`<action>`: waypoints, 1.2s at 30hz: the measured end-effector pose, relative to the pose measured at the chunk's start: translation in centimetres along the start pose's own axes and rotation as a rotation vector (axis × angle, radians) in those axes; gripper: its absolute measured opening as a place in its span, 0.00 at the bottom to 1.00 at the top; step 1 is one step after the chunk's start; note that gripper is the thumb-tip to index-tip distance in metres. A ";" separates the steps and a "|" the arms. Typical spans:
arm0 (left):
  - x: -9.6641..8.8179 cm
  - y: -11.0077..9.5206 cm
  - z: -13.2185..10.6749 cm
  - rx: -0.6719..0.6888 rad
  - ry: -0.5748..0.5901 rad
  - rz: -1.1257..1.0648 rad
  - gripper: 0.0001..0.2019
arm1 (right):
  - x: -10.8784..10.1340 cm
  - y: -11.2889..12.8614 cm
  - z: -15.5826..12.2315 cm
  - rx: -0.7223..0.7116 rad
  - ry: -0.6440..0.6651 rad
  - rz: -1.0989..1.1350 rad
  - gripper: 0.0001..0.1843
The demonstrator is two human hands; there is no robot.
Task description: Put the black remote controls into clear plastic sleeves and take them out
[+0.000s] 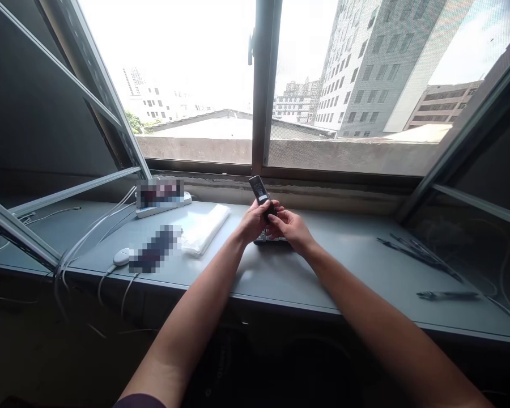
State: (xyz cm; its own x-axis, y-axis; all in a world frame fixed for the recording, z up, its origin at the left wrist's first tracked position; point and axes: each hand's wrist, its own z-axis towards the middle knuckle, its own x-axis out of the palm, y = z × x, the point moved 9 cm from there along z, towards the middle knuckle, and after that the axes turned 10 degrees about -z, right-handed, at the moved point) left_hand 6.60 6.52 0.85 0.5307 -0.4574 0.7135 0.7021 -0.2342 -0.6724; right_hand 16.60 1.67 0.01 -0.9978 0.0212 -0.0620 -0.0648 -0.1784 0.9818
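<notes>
A slim black device (259,187) with a pale label on its face stands tilted above the table. Around its lower part, my left hand (254,221) is closed, thumb pressed on the front. My right hand (295,228) pinches its lower end from the other side, the fingertips close to those of my left hand. Under the hands lies a dark object (261,240) with light patches that look like keys or print; mostly hidden, its kind is unclear. Left of the hands rests a white, plastic-wrapped flat packet (206,229).
A white power strip (164,208) and a white round puck with a cable (122,256) are at left, near blurred-out patches. Black cable-like items (420,258) and a dark slim tool (447,296) lie right. Metal frames (106,85) slant on both sides; a window (263,85) is behind.
</notes>
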 end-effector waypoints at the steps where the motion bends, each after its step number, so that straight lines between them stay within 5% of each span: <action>1: 0.0 -0.1 0.1 0.015 -0.007 0.003 0.21 | -0.3 0.2 0.0 -0.030 -0.032 -0.031 0.26; 5: -0.6 -0.8 0.4 0.082 -0.094 0.005 0.24 | -1.6 2.1 -0.6 -0.227 -0.181 -0.240 0.25; 8: -1.6 -1.6 0.5 0.140 -0.197 -0.036 0.29 | -1.0 3.3 -1.3 -0.376 -0.174 -0.414 0.22; 16: -6.1 -3.3 0.7 0.157 -0.388 0.009 0.13 | 1.4 3.9 -2.1 -0.566 -0.067 -0.625 0.16; 21: -9.6 -5.4 -0.1 0.158 -0.589 0.378 0.28 | 0.6 3.7 -1.8 -0.516 -0.091 -0.651 0.18; 27: -9.5 -5.9 -1.1 0.032 -0.617 1.022 0.31 | 0.4 3.8 -1.8 -0.514 -0.103 -0.689 0.16; 31: -8.2 -6.2 -0.9 0.079 -0.570 1.455 0.26 | 0.0 3.5 -1.4 -0.480 -0.133 -0.780 0.13; 36: -7.5 -4.7 0.0 0.056 -0.397 1.600 0.25 | -0.8 2.6 -0.6 -0.418 -0.150 -0.895 0.11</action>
State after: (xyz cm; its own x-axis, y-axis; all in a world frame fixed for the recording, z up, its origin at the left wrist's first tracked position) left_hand -0.65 11.04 -1.35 0.7626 0.0475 -0.6451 -0.6326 0.2631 -0.7284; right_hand 17.24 0.64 2.50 -0.5701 0.4364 -0.6961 -0.8191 -0.3673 0.4406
